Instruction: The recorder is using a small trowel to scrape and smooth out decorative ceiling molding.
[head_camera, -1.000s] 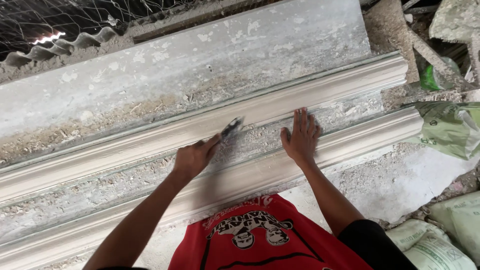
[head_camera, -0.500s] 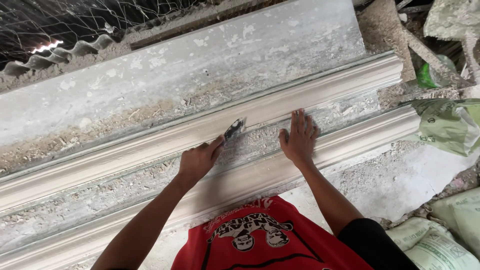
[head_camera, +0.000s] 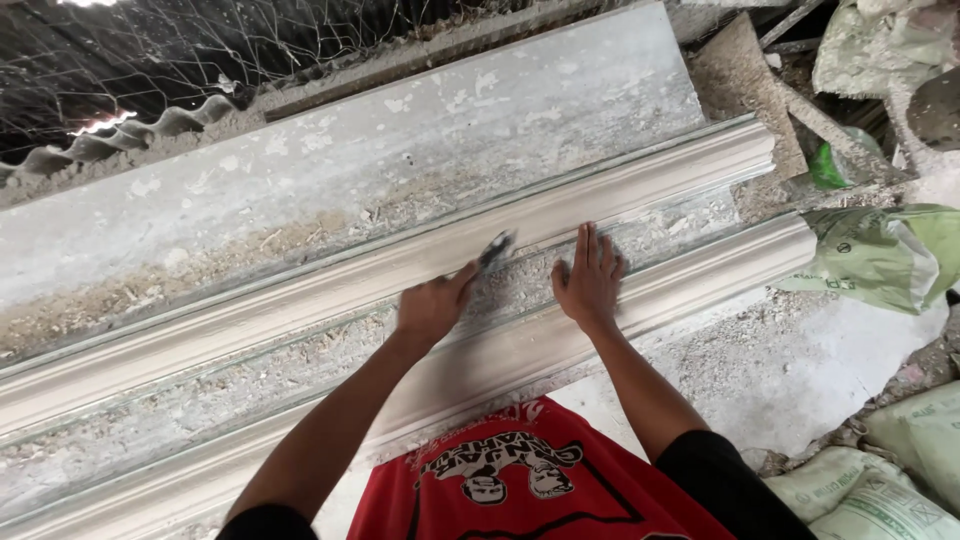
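Moulding (head_camera: 330, 290) in pale plaster runs in 2 long strips across the dusty bench (head_camera: 300, 170), one above the gritty channel and one (head_camera: 700, 275) below it. Judging by the crumbs along the channel, cleaning is partway: the left stretch looks rough, and the edges beside the hands seem smoother. At centre, the left hand (head_camera: 432, 308) is clenched around a small scraper (head_camera: 494, 249), its blade touching the upper strip. Just beside it, the right hand (head_camera: 588, 278) lies flat, fingers spread, pressing the channel. Green sacks (head_camera: 880, 255) lie right.
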